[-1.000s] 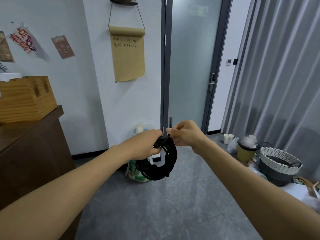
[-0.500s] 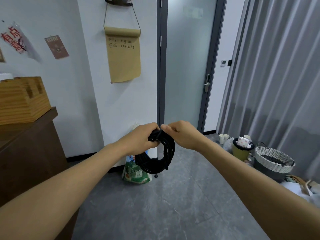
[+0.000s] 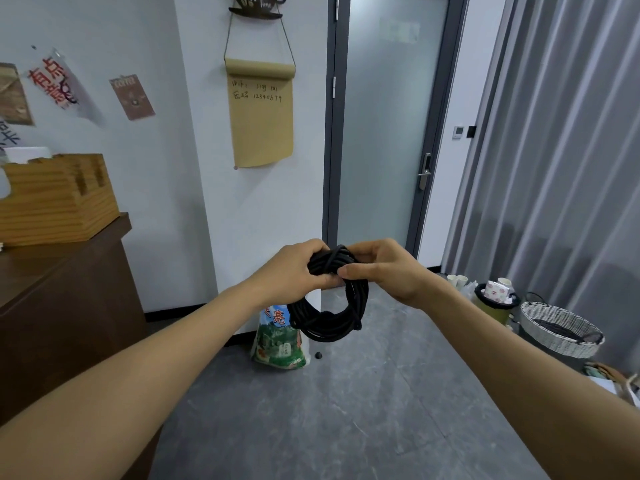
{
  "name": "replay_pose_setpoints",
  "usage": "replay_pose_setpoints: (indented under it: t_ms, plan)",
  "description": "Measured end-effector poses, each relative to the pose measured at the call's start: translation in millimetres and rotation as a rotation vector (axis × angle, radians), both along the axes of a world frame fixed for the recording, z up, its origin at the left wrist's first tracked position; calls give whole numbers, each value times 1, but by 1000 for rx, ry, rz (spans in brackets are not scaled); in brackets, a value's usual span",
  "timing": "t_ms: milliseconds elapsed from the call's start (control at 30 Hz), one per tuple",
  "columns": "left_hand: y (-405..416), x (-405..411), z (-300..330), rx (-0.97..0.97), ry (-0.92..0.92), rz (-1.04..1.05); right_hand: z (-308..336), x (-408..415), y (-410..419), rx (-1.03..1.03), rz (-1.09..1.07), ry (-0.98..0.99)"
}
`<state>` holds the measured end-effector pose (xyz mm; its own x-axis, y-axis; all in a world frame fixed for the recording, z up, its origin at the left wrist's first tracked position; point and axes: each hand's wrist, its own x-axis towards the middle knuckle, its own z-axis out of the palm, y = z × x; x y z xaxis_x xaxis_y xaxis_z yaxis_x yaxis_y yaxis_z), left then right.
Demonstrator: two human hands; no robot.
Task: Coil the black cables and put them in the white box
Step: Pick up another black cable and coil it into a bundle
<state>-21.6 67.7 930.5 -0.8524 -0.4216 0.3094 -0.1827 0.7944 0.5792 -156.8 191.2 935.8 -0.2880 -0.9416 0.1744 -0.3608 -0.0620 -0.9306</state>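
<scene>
Holding the coiled black cable [image 3: 329, 306] up at chest height in front of me, I have both hands on the top of the loop. My left hand [image 3: 294, 271] is wrapped shut around the bundled strands, and my right hand [image 3: 384, 268] has its grip closed on the same bundle from the other side, thumb and forefinger pinching a strand that crosses over the top. The rest of the coil hangs free below the hands, over the grey floor [image 3: 346, 410].

Against the frame a second ago, the hands have drawn closer: then the right hand pinched a cable end just beside the left, apart from the bundle; now the two hands touch, and a turn of cable lies across the top of the coil. The view has also shifted, so the wooden rack on the brown counter [image 3: 69, 271] sits further in at the left.

A printed bag [image 3: 277, 344] stands on the floor behind the coil, and a woven basket [image 3: 561, 330] sits at the right by the curtain.
</scene>
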Motion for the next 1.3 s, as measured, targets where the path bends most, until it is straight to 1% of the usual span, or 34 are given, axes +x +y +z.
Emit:
replay_pose_setpoints:
  t_ms: [133,200,333,433,533,633,667,733,800,867,933,1000,1033,1133,1200,1267,1300]
  plan:
    - [1,1,-4,92,81,40,1,0,-3,-9,-47,-62]
    - [1,1,-3,186,115,54,4,0,-4,-6,-47,-59]
    - [0,3,-3,434,179,55,8,2,-7,41,-53,-132]
    - [2,3,-4,511,190,82,12,2,-8,84,-60,-107]
    - [3,2,-4,604,239,144,15,4,-8,108,-21,-143]
    - [5,2,-5,872,333,125,14,6,-9,93,18,-260]
    - [6,2,-5,931,338,104,13,7,-10,86,28,-311]
    - [6,0,-7,917,297,110,10,10,-12,67,17,-409]
    - [3,-3,-9,817,236,175,6,13,-16,58,-40,-438]
    - [2,-6,-11,709,162,242,3,14,-18,78,-99,-408]
    - [3,-10,-14,535,103,353,0,13,-17,98,-145,-376]
    - [9,-14,-14,373,99,493,-1,14,-16,103,-186,-344]
    - [13,-16,-13,334,114,528,-2,14,-17,101,-214,-320]
    - [20,-21,-7,314,109,522,-2,16,-20,89,-308,-233]
    - [21,-22,-5,305,91,472,-3,15,-21,78,-369,-179]
    - [24,-21,-5,387,94,384,-2,13,-19,74,-413,-107]
    - [26,-21,-4,499,114,331,-2,12,-19,74,-430,-68]
